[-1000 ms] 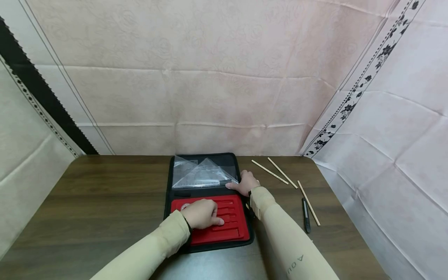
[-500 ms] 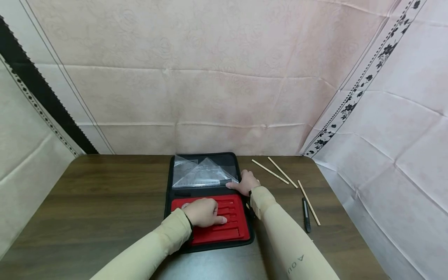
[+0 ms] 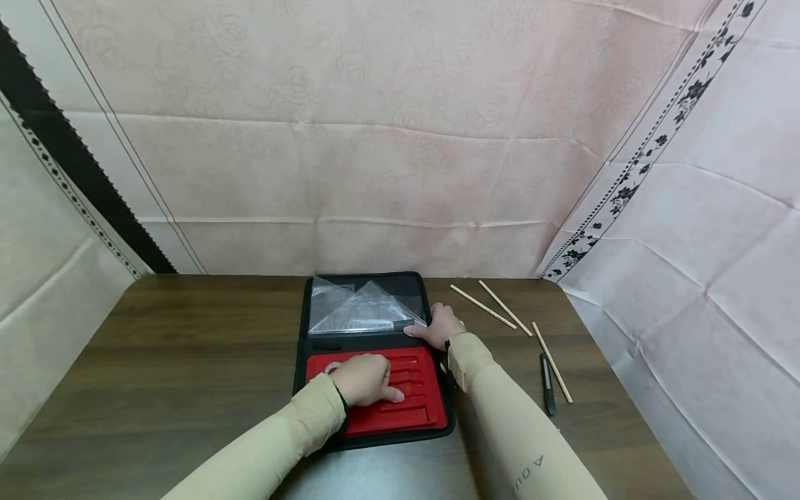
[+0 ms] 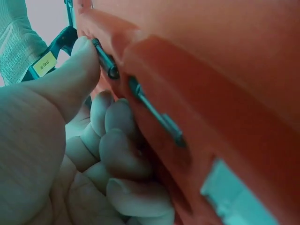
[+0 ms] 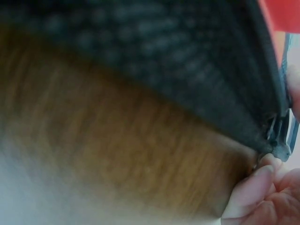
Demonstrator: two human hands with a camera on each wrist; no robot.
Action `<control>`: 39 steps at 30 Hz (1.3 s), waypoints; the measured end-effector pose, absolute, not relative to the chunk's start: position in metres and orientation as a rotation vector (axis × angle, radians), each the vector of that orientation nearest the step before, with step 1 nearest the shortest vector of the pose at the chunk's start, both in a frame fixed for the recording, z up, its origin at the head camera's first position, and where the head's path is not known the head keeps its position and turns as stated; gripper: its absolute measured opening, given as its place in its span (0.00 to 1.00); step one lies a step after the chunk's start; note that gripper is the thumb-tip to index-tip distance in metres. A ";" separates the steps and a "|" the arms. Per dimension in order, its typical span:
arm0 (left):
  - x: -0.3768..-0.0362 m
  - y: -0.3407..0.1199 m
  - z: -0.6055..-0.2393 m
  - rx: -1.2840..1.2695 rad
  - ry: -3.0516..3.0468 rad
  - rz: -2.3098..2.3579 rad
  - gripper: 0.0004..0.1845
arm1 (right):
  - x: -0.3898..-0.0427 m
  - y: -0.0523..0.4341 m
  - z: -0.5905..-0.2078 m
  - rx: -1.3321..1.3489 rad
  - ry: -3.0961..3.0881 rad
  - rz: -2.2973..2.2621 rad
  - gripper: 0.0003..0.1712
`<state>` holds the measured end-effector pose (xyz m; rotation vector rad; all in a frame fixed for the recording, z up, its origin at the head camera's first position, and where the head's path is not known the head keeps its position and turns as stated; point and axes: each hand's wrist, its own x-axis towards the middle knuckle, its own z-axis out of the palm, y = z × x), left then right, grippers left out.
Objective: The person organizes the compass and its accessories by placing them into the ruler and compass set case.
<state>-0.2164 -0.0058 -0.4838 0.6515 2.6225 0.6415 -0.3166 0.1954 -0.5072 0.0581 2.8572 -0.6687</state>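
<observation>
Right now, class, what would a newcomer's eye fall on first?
Probably the bright red tray in the near half of the open black case, beneath the left hand. Next, the clear plastic in the far half and three pale sticks on the table, right of the case.

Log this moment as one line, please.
left hand: at metal piece in red tray | right hand: grips edge of black case | case: open | table, right side: three pale sticks, black tool
</observation>
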 end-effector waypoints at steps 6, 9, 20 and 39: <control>-0.218 -0.008 -0.486 0.661 2.611 0.646 0.21 | -0.316 0.195 -0.509 0.054 2.856 -0.678 0.50; -0.220 -0.008 -0.486 0.650 2.606 0.624 0.21 | -0.316 0.195 -0.510 0.056 2.856 -0.678 0.50; -0.220 -0.001 -0.478 0.566 2.624 0.530 0.19 | -0.317 0.193 -0.506 0.022 2.875 -0.659 0.50; -0.225 -0.050 -0.471 0.708 2.600 0.750 0.13 | -0.317 0.196 -0.507 0.043 2.847 -0.676 0.50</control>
